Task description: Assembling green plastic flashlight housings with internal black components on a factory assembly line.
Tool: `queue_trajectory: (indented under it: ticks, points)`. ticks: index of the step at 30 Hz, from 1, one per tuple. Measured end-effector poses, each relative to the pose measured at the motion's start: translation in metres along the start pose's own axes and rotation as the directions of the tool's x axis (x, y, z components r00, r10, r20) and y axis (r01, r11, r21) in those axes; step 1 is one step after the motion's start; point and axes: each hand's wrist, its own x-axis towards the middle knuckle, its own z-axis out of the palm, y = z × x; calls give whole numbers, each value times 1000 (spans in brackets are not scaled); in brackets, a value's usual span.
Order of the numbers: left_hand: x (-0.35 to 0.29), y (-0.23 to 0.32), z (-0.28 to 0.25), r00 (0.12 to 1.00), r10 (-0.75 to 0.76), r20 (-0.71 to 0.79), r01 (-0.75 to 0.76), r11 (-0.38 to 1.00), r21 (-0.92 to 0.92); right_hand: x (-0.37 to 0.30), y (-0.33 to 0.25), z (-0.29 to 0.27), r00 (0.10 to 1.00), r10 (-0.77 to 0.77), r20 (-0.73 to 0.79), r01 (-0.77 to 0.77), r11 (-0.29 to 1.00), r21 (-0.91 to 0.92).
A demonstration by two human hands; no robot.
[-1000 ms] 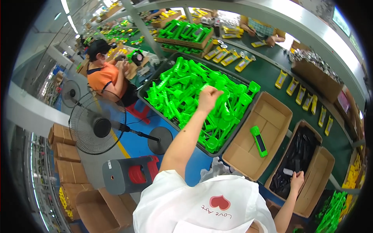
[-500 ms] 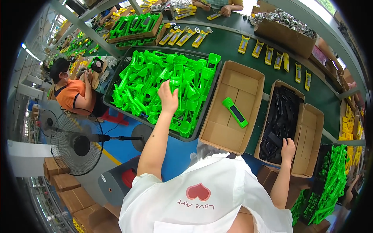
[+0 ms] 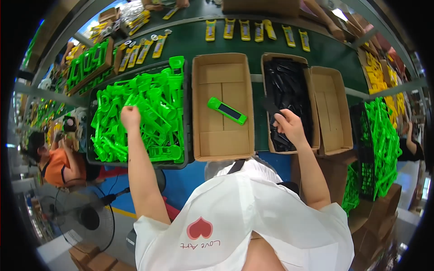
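Observation:
My left hand (image 3: 131, 119) is closed over the heap of green plastic housings (image 3: 153, 97) in a dark crate (image 3: 174, 166). Its fingertips pinch a green housing among the others, though the grip is partly hidden. In my right hand (image 3: 290, 128), a thin flat black strip (image 3: 271, 106) is gripped between thumb and fingers, above the near left part of a cardboard box (image 3: 266, 67) of black strips (image 3: 289, 86). Between the hands, a green housing with a dark panel (image 3: 227, 111) lies slanted in a shallow cardboard box (image 3: 221, 143).
Another cardboard box (image 3: 332, 108) stands right of the black strips, beside a black crate (image 3: 368, 153) of green parts. Yellow tools (image 3: 244, 30) line the green table (image 3: 316, 49). At left are a person in orange (image 3: 63, 165) and a standing fan (image 3: 90, 219).
My view has swung to the right. My right hand has lifted a black strip from its box. My left hand, spread before, has closed among the green housings.

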Motion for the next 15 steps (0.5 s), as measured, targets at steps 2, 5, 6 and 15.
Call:
queue_trajectory:
  ticks: [2, 5, 6, 15]
  points:
    - [-2, -31, -15, 987, -68, -143, 38, 979, -201, -6, -20, 11, 994, 8, 111, -18, 996, 85]
    - [-43, 22, -46, 901, -270, -341, -35, 735, -677, -8, -24, 14, 985, 2, 171, -22, 994, 111]
    - [-55, 35, -54, 843, -354, -404, -120, 609, -784, -9, -26, 16, 983, -3, 185, -22, 991, 131]
    - [-156, 134, -60, 630, 253, 734, 663, 317, -678, -22, -55, 33, 951, -158, 265, 223, 946, -236]
